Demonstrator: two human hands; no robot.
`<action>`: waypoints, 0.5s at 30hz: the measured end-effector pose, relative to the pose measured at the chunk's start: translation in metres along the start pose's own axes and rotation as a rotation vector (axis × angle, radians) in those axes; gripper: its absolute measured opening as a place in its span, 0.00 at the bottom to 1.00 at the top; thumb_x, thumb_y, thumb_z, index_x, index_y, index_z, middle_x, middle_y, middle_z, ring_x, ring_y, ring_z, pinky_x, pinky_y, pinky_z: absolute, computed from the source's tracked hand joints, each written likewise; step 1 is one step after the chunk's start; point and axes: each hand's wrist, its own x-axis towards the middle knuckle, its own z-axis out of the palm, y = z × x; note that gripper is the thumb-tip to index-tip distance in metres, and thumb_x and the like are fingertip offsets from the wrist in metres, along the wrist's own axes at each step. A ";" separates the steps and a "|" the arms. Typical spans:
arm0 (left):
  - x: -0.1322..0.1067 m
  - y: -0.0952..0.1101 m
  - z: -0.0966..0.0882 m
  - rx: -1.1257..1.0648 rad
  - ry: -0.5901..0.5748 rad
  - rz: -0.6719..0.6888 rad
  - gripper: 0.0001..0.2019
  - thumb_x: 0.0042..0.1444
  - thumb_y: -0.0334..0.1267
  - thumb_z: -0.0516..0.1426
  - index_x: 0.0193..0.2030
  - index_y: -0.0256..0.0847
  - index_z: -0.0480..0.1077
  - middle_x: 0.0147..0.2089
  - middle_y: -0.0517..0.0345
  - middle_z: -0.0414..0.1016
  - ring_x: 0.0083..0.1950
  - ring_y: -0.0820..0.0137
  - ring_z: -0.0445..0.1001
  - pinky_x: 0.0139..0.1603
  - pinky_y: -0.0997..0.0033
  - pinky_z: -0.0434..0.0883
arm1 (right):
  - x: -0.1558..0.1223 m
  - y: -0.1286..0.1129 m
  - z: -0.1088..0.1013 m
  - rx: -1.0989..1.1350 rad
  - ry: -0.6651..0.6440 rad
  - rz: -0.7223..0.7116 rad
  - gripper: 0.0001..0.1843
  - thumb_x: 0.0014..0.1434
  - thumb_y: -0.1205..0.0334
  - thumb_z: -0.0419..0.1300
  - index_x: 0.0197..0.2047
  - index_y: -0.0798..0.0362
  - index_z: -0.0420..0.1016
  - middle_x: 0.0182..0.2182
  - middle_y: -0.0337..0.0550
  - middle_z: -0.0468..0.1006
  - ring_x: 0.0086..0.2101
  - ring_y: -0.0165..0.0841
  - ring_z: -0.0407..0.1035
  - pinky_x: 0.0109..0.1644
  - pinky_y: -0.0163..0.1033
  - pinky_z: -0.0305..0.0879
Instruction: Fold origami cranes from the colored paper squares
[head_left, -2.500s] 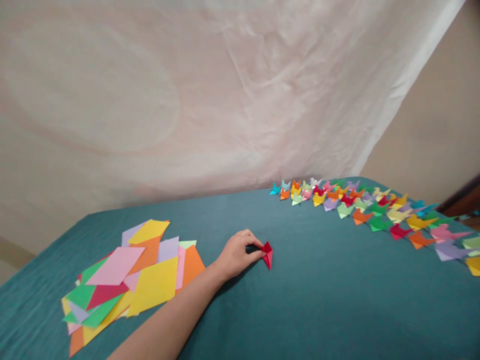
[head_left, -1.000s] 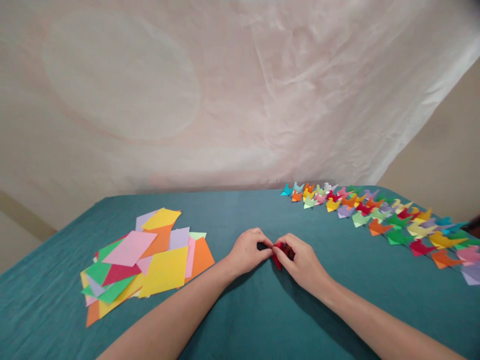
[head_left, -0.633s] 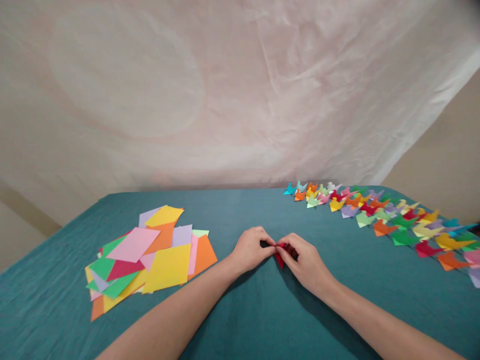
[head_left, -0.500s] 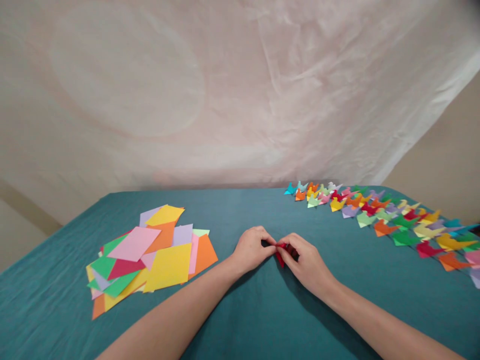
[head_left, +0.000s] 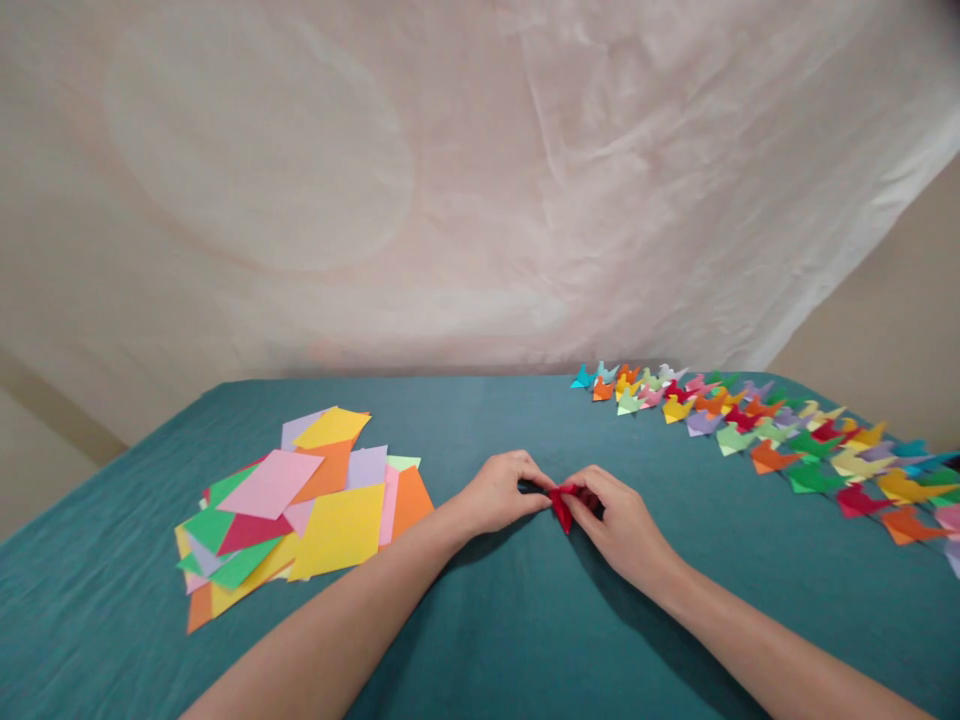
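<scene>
A small folded red paper piece [head_left: 561, 502] rests on the teal tablecloth [head_left: 525, 620] near the middle. My left hand [head_left: 499, 492] pinches its left side with closed fingers. From the right, my right hand [head_left: 619, 517] grips the same piece with curled fingers that hide most of it. To the left lies a loose pile of coloured paper squares [head_left: 300, 505], about a hand's width from my left hand.
Rows of several folded paper birds [head_left: 757, 430] in many colours run along the back right of the table toward its right edge. A creased pale cloth [head_left: 450, 180] hangs behind the table. Bare teal cloth lies in front of my forearms.
My right hand has come in from the right and joined the left on the red piece. Both hands have stayed there in the last second, with only small finger shifts.
</scene>
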 end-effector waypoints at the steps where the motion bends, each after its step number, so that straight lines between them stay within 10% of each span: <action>1: 0.000 -0.001 -0.001 -0.002 -0.010 0.011 0.10 0.49 0.31 0.60 0.39 0.42 0.77 0.34 0.58 0.72 0.38 0.70 0.70 0.42 0.74 0.66 | 0.000 0.000 0.000 -0.003 -0.005 0.002 0.08 0.59 0.64 0.51 0.33 0.53 0.71 0.28 0.41 0.70 0.28 0.32 0.66 0.33 0.37 0.63; 15: -0.004 0.003 0.007 0.281 0.064 0.120 0.07 0.56 0.36 0.56 0.36 0.43 0.76 0.36 0.56 0.72 0.41 0.68 0.68 0.44 0.71 0.64 | 0.000 -0.001 0.000 -0.004 -0.022 -0.026 0.07 0.58 0.68 0.51 0.33 0.52 0.71 0.30 0.41 0.69 0.29 0.31 0.66 0.34 0.37 0.64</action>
